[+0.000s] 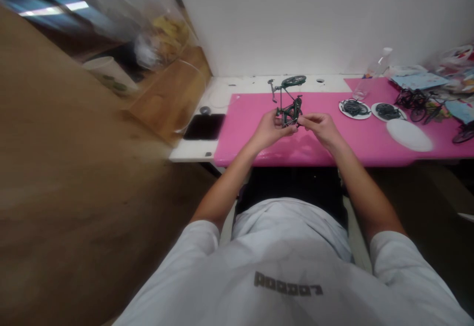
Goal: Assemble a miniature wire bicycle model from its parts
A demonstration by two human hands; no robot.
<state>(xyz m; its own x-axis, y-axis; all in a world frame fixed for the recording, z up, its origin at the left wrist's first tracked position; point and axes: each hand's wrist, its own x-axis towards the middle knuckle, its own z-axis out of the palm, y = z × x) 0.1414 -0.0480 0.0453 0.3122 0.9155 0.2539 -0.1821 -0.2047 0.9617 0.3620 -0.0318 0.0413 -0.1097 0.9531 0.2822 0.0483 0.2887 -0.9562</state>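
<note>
The small model bicycle [290, 111] is held up in both hands over the pink cover [244, 128], close to the near edge of the tabletop [185, 154]. Its green-rimmed wheel [294, 81] points toward the far edge, and its handlebar [272, 90] sticks out to the left. The left hand [268, 128] grips the lower end of the frame between thumb and fingers, probably to steady the light, spindly body while leaving its right side within reach. The right hand [322, 126] pinches with thumb and forefinger at the bicycle's lower right; the exact bit between the fingertips is too small to make out. A fingertip pinch suits parts this thin, and holding the piece close in front of the body likely helps the eyes as well.

Toward the right, two white plates hold dark, tangled parts: one plate [343, 111] nearer the hands, the other [403, 114] just beside it. Their rims probably keep small pieces from scattering, within easy reach of the right hand. A bare white disc [409, 135] lies nearer the near edge. Farther right, dark model bicycles [418, 111] crowd together, with a clear bottle [384, 59] standing near the far edge. A dark flat device [204, 127] lies at the left end, apart from the parts.
</note>
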